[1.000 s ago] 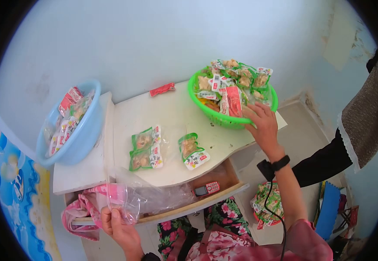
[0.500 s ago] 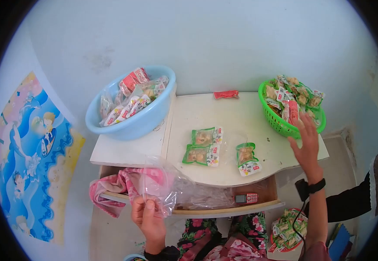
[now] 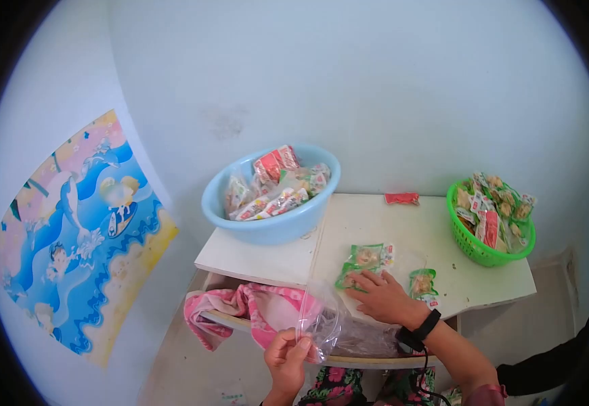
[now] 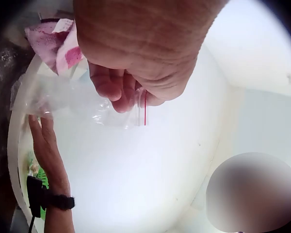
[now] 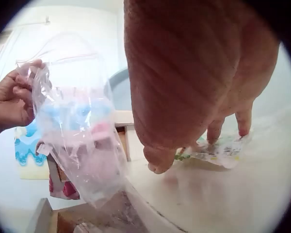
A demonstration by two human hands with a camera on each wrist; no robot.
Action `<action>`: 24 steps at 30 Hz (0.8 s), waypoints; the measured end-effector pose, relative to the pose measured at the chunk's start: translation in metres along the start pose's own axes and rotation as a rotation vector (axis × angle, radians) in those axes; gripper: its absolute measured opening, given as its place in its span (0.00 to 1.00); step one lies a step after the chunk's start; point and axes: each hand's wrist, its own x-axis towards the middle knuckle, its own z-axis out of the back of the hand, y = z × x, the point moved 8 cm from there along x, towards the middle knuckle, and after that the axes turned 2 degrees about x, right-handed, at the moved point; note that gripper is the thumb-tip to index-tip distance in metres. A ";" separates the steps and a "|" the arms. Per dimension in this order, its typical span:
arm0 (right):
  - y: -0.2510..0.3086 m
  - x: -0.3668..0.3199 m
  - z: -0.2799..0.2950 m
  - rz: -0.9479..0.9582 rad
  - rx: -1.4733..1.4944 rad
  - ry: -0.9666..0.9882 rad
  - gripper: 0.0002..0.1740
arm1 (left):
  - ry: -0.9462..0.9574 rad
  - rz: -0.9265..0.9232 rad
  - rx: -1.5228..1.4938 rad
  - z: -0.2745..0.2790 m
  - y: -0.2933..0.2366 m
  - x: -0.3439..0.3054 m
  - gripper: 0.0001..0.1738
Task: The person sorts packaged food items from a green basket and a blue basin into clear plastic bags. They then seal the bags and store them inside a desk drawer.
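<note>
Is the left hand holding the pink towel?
No, the left hand pinches a clear zip-lock bag; the pink towel hangs over the drawer front.

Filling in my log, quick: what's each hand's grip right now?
Left hand: closed, pinching a clear plastic bag.
Right hand: open, fingers touching a green-edged packet, not gripping it.

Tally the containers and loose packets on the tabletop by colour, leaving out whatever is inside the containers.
Light-blue basin: 1
Bright-green basket: 1
Red packet: 1
Green-and-white packets: 3, one partly covered by the right hand
Total: 6
</note>
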 end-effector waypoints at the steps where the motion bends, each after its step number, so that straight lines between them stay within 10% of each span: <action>1: -0.005 -0.002 0.000 0.002 0.000 0.006 0.32 | 0.001 0.014 -0.011 0.004 0.002 0.000 0.05; 19: -0.127 -0.080 0.022 -0.413 -0.092 -0.039 0.19 | -0.001 0.057 0.095 0.000 0.017 0.003 0.13; 24: -0.089 -0.097 0.074 -0.341 0.083 -0.482 0.20 | -0.209 -0.270 0.196 -0.002 -0.042 0.020 0.15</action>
